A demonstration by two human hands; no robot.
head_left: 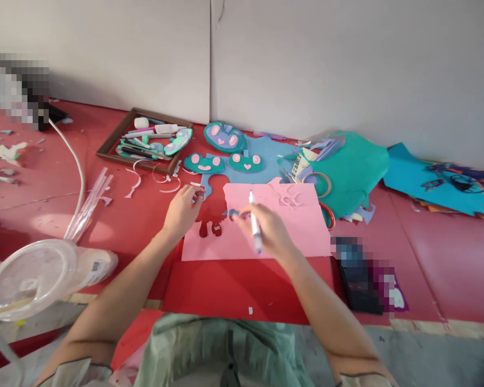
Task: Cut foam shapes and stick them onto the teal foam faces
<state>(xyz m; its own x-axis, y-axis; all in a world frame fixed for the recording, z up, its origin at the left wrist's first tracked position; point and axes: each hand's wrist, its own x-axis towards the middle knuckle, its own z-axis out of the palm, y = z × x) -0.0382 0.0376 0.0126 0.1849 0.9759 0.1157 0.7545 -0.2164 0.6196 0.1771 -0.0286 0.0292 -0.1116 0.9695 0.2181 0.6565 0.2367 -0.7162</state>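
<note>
My right hand point(272, 228) is closed around a white marker point(255, 228) with a bluish end, held above a pink sheet point(262, 244). Near those fingertips shows a small blue piece point(234, 213); whether they touch it is unclear. Left of the sheet's upper part, my left hand point(183, 209) hovers with loosely bent fingers, a gap between thumb and forefinger. Cut-out holes open the pink sheet's left side, and pink scraps point(288, 196) lie on its upper right. Just beyond are layered teal shapes point(205, 163) with pink spots, on a blue sheet point(262, 156).
A brown frame tray point(105, 152) of pens and cutters stands back left. Scissors point(326, 212) lie beside a teal sheet point(358, 166) at right. A dark phone point(358, 287) is near the front edge. A lidded plastic cup point(92, 266) lies left.
</note>
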